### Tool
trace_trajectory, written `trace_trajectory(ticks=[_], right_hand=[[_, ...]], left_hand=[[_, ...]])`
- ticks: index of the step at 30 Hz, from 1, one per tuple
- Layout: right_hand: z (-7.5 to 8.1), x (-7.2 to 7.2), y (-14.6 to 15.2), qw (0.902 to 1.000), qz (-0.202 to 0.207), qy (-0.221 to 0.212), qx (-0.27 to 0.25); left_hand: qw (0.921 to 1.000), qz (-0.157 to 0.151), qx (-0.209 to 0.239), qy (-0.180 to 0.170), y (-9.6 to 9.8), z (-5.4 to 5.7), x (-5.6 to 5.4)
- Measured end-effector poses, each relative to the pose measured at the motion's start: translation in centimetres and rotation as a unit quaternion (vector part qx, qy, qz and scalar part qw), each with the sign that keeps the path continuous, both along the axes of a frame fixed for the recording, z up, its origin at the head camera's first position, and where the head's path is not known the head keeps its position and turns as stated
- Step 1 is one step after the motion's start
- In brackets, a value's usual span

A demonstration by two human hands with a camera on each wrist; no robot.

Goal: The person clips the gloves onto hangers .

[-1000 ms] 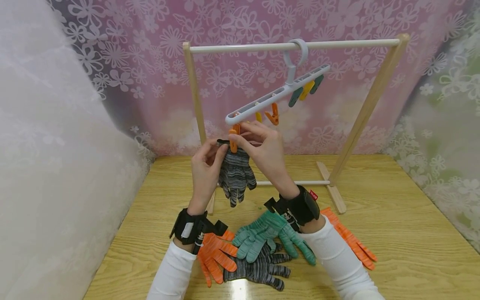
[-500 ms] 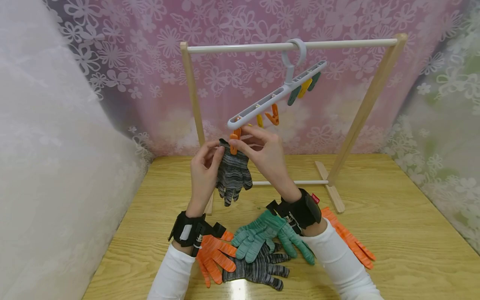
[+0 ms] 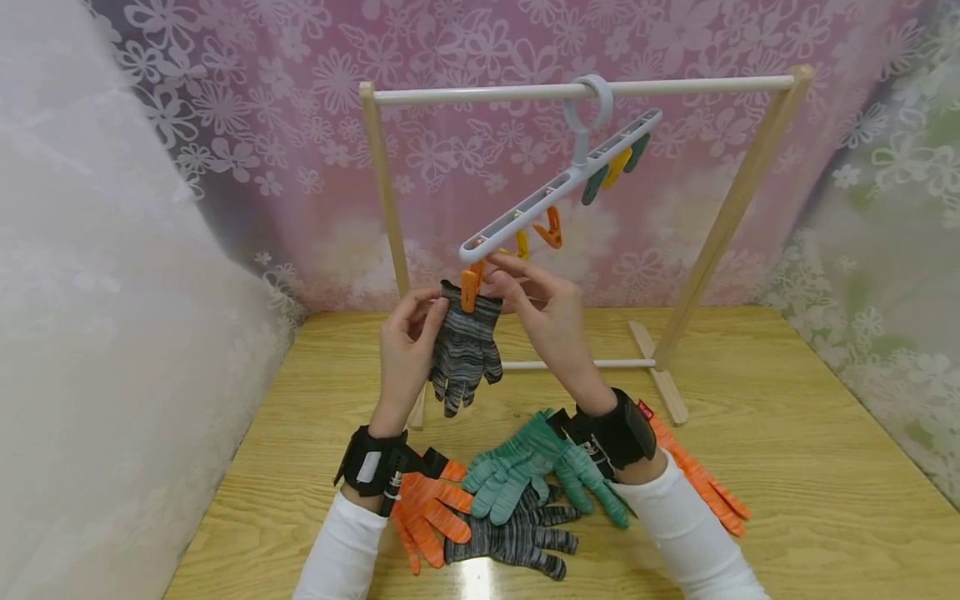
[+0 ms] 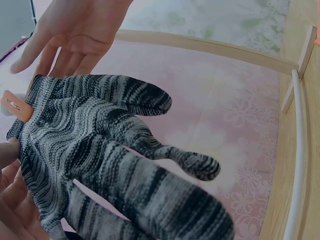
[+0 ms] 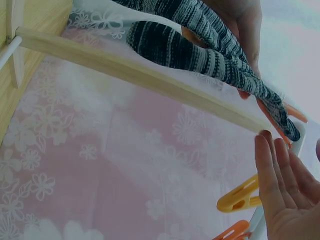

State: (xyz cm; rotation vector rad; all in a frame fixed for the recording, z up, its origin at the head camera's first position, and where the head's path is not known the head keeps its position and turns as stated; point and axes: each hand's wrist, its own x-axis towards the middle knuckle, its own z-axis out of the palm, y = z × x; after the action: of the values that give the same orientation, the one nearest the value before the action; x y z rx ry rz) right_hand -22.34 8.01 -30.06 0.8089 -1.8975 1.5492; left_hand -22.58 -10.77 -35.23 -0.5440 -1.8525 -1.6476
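In the head view a black-and-grey striped knit glove hangs fingers down from an orange clothespin, which bites its cuff. That clothespin is at the near end of a pale grey clip hanger. My left hand pinches the left edge of the cuff between thumb and fingers. To the right of the clothespin is my right hand, its thumb off the clip's handles. In the right wrist view, the fingers of this hand are extended beside the hanger and hold nothing.
The hanger hooks over a white rod on a wooden stand. More clothespins hang along it, including a yellow one. On the table lie a green glove, orange glove and another striped glove.
My right hand has let go of the orange clothespin and drawn back to the right. The clothespin stays on the cuff. The hanger's far end has swung slightly up; my left hand keeps its pinch.
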Motion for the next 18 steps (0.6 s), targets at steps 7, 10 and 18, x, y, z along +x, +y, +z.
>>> trace_trajectory(ticks=[7,10,18], right_hand=[[0.1,-0.7,1.2,0.9951,-0.047,0.031,-0.081],[0.2,-1.1,1.6,0.9925,-0.079,0.041,-0.084],[-0.1,-1.9,1.6,0.992,-0.109,0.035,-0.054]], left_hand=[[0.9998,-0.006,-0.008,-0.015,-0.1,-0.3,0.0],[0.9996,-0.01,-0.014,-0.021,-0.2,-0.4,0.1],[0.9993,-0.014,-0.025,-0.024,0.0,-0.3,0.4]])
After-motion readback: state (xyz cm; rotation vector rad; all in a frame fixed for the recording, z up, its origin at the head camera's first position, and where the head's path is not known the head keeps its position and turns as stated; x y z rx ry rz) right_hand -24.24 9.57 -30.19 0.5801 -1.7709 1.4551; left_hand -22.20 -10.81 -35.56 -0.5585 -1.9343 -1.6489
